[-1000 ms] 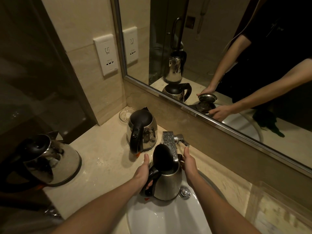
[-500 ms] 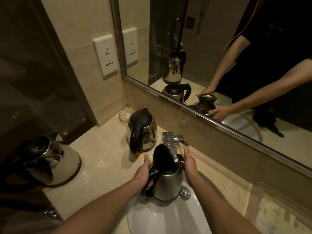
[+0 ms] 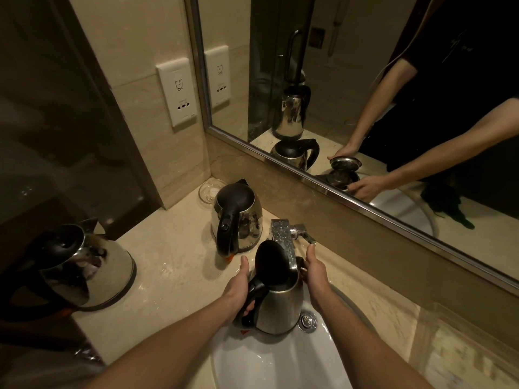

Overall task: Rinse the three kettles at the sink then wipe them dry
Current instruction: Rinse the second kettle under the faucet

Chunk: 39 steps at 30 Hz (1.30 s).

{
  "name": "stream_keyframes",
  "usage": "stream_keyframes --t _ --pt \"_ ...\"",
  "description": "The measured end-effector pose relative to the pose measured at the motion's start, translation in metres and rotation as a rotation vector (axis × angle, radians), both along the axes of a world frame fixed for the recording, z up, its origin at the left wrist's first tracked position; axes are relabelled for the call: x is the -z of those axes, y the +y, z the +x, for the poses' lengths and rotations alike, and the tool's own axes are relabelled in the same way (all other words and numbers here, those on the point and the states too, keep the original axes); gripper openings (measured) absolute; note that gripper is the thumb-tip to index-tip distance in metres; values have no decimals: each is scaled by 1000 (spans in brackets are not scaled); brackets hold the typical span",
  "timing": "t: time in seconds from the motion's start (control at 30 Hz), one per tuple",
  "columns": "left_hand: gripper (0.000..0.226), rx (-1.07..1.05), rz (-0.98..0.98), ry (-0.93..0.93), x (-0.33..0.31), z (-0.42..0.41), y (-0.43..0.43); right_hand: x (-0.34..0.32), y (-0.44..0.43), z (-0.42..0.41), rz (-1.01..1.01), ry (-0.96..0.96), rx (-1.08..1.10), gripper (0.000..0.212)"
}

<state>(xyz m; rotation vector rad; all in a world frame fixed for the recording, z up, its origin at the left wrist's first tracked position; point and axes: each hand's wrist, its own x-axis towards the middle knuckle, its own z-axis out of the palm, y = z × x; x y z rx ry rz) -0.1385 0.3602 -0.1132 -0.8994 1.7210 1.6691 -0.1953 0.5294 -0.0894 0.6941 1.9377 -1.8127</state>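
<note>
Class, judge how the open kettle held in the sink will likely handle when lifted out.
Probably rigid: the kettle is shiny steel, likely slippery, so the left hand gripping its handle helps. Under the tap, it may hold water and feel heavy.

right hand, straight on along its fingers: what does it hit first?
The tap lever: the right hand, beside the kettle that the left hand holds, points at its tip, fingertips almost there. Depth is unclear; they may already touch.
</note>
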Motion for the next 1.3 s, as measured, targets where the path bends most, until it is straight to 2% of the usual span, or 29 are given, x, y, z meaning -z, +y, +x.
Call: stream_keyframes --t 0.17,0.33,0.53,0.83,1.3 --pt "105 5 -8 -2 -1 0 0 2 -1 0 3 -5 14 68" --pt "86 10 -15 -12 -1 -1 0 0 -3 0 -16 4 38 68" --pt "105 0 -22 -9 -2 -1 0 1 -3 0 -17 22 33 67" --pt "98 -2 -7 14 0 1 2 7 0 -2 -8 22 22 67" --pt "105 -25 -6 10 1 2 3 14 4 -6 -29 -1 18 67"
